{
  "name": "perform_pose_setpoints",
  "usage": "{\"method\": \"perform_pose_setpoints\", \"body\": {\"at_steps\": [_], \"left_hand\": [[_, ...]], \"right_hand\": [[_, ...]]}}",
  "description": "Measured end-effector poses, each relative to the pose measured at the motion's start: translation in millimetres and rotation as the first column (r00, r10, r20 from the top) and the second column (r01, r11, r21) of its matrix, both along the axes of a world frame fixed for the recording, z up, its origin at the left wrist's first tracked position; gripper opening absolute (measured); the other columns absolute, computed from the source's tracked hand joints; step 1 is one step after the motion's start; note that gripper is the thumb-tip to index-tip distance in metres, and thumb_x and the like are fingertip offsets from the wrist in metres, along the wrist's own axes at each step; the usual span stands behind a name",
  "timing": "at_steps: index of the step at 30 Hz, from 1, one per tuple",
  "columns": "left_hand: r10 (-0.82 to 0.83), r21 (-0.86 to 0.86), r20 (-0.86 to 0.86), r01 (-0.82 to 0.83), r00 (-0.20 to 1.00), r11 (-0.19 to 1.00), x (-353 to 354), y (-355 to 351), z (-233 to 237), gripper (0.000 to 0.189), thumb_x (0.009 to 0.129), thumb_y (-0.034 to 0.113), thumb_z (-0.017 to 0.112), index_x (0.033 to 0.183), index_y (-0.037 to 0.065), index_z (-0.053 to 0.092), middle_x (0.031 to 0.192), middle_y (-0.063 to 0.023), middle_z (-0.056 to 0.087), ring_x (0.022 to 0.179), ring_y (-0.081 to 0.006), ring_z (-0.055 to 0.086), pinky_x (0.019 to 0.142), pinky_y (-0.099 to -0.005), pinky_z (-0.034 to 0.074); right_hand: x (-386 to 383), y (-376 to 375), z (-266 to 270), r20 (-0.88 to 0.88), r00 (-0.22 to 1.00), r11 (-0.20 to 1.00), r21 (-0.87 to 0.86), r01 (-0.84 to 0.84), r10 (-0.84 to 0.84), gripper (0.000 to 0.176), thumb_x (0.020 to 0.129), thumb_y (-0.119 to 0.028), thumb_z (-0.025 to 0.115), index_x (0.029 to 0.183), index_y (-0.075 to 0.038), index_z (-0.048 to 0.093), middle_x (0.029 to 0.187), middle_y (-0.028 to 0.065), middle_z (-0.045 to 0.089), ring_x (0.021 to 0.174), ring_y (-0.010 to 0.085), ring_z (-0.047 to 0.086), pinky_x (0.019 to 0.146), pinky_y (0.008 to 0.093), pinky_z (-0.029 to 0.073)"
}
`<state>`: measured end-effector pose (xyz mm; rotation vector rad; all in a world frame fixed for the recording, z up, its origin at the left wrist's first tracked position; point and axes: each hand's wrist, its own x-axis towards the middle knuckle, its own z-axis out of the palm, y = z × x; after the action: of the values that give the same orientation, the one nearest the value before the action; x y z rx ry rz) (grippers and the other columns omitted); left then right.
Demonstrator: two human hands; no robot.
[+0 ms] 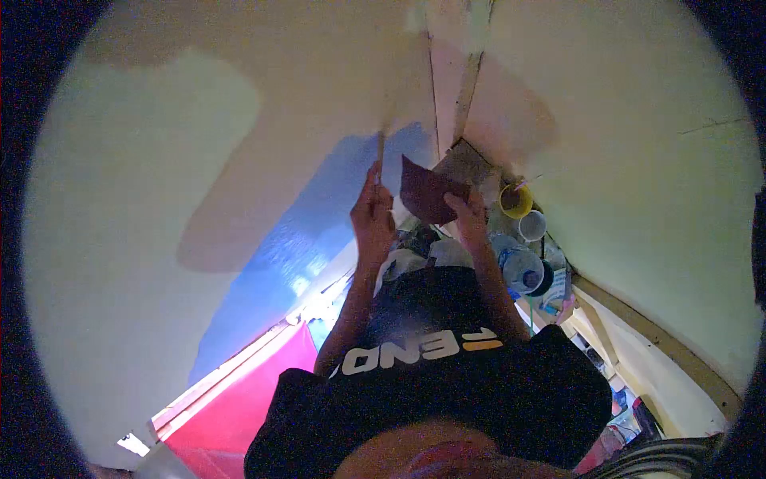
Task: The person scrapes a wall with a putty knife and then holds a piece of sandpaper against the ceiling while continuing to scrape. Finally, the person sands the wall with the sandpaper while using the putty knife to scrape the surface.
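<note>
My left hand (373, 215) is raised in front of the wall, its fingers closed on a thin upright tool (381, 153), whose exact kind I cannot make out. To its right, my right hand (469, 214) grips the lower right edge of a dark reddish-brown sheet (427, 191) between thumb and fingers. The sheet is slightly bent, with one pointed corner up. A gap separates the two hands. Behind the left hand, the pale wall (144, 184) has a shiny blue area (295, 231).
A yellow container (515, 201), a white cup (532, 227) and a clear bluish container (522, 268) stand to the right of my right hand. A wooden strip (662, 339) runs along the right wall. A pink-red surface (239, 407) lies at lower left.
</note>
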<state>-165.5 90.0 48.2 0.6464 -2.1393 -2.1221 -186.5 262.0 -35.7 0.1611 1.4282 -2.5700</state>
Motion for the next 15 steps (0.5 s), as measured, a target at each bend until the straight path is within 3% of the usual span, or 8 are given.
{"method": "perform_pose_setpoints", "body": {"at_steps": [2,5,6,9,12,15], "left_hand": [[-0.012,0.01,0.011,0.012,1.0,1.0,3.5,-3.6,15.4,0.046,0.094,0.015,0.052,0.139,0.01,0.043,0.068,0.0057,0.044,0.049,-0.0016,0.036,0.042,-0.0179,0.029],[-0.102,-0.111,0.002,0.101,0.995,0.989,-10.3,-5.3,12.8,0.046,0.094,0.015,0.052,0.139,0.01,0.043,0.069,0.0056,0.044,0.05,-0.0017,0.035,0.043,-0.0171,0.029],[-0.074,0.029,0.004,0.074,0.997,0.997,-10.5,-3.4,11.2,0.046,0.093,0.012,0.05,0.139,0.01,0.043,0.071,0.0051,0.046,0.05,-0.0017,0.035,0.043,-0.0176,0.029],[-0.01,0.024,0.012,0.01,1.0,1.0,3.0,-6.4,7.0,0.047,0.092,0.01,0.05,0.139,0.01,0.043,0.072,0.0045,0.047,0.051,-0.0019,0.036,0.043,-0.0178,0.03],[-0.077,-0.12,-0.047,0.071,0.996,0.99,-5.3,-4.5,-2.1,0.049,0.09,0.009,0.05,0.139,0.01,0.043,0.073,0.0042,0.048,0.051,-0.0018,0.037,0.043,-0.0181,0.031],[-0.103,-0.044,-0.042,0.101,0.994,0.994,-4.1,-0.6,7.0,0.049,0.09,0.01,0.05,0.139,0.011,0.043,0.071,0.0039,0.047,0.05,-0.003,0.037,0.043,-0.0197,0.033]], "right_hand": [[3.2,-1.9,-25.4,0.037,0.999,0.998,0.049,0.034,-0.036,0.038,0.083,-0.016,0.063,0.117,-0.002,0.054,0.107,0.0074,0.061,0.1,0.019,0.055,0.09,0.0363,0.044],[6.3,-3.2,-37.4,0.071,0.997,0.999,0.045,0.009,-0.012,0.039,0.081,-0.016,0.065,0.117,-0.002,0.054,0.107,0.0075,0.061,0.101,0.0195,0.055,0.092,0.0364,0.041],[7.6,-4.4,-38.2,0.077,0.997,0.999,0.031,-0.01,0.007,0.039,0.081,-0.015,0.065,0.116,-0.001,0.054,0.108,0.0075,0.061,0.101,0.0197,0.055,0.093,0.0363,0.041],[6.7,-4.2,-28.9,0.01,0.999,0.992,0.115,0.048,-0.05,0.039,0.081,-0.016,0.064,0.116,-0.001,0.055,0.106,0.0075,0.062,0.1,0.0196,0.056,0.093,0.0354,0.041],[6.3,1.6,-18.9,0.014,0.998,0.998,0.021,-0.063,0.063,0.044,0.083,-0.012,0.062,0.124,-0.004,0.047,0.12,0.0089,0.05,0.11,0.0216,0.047,0.099,0.0347,0.036],[1.4,0.5,-17.9,-0.034,0.998,0.997,0.049,-0.052,0.054,0.04,0.081,-0.017,0.062,0.118,-0.001,0.054,0.11,0.0077,0.061,0.101,0.0196,0.056,0.093,0.0358,0.041]]}}
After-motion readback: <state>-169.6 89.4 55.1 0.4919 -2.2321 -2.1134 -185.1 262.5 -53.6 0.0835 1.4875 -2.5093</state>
